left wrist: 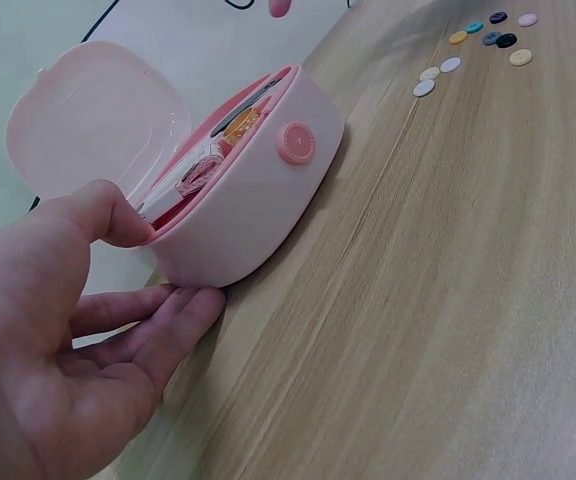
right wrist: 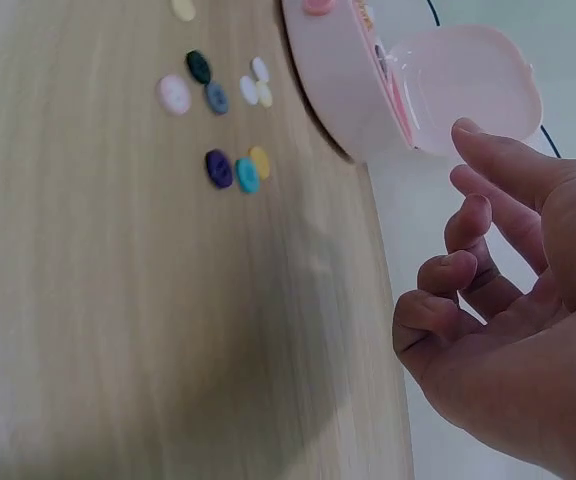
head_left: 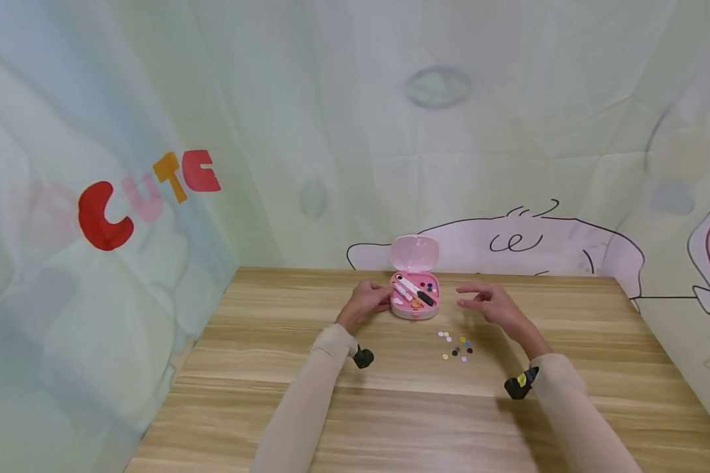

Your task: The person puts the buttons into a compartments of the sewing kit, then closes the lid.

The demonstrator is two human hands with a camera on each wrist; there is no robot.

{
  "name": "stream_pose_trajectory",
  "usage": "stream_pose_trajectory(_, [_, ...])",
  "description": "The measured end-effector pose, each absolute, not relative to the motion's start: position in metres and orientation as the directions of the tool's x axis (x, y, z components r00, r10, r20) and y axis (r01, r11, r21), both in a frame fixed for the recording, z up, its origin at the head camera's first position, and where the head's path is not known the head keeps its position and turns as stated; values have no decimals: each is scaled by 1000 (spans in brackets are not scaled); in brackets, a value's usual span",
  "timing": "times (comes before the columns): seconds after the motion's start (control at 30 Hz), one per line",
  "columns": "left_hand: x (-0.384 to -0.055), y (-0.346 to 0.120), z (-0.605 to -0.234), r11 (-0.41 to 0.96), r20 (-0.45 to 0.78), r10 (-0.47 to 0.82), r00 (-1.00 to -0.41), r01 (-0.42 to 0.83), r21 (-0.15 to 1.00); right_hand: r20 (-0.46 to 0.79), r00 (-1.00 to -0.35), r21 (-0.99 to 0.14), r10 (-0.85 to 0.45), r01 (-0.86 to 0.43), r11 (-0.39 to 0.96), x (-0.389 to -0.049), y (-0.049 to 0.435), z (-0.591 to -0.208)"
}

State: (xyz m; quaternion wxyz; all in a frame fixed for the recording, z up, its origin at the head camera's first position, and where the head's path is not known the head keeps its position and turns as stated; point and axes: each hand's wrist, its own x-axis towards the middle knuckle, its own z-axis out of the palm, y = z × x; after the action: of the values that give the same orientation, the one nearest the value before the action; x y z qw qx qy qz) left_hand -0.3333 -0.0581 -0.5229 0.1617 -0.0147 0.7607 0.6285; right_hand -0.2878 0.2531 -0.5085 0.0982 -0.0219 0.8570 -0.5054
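A pink-and-white sewing box (head_left: pixel 403 315) stands near the back of the table with its clear pink lid (head_left: pixel 415 253) raised. Inside lie white slender pieces, a black-handled tool (head_left: pixel 425 298), an orange item (left wrist: pixel 240 124) and some small buttons. My left hand (head_left: pixel 367 300) holds the box's left end, thumb over the rim and fingers low against the outer wall. To the right of the box, my right hand (head_left: pixel 496 307) hovers apart from it, fingers loosely bent and nothing in them. Loose buttons (left wrist: pixel 506 41) of several colours lie on the table in front of the box.
The wood-grain table (head_left: pixel 390 427) ends at a printed cloth backdrop (head_left: pixel 343 131) just behind the lid. Another stretch of cloth with coloured letters (head_left: pixel 105 217) hangs at the left. Small black wrist cameras (head_left: pixel 363 358) sit on both sleeves.
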Motion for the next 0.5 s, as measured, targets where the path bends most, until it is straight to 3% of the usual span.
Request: stream_pose_trajectory(0.5, [-333, -58, -523, 215, -266, 176, -948, -227, 950, -62, -958, -800, -282, -121, 588, -248, 275, -520])
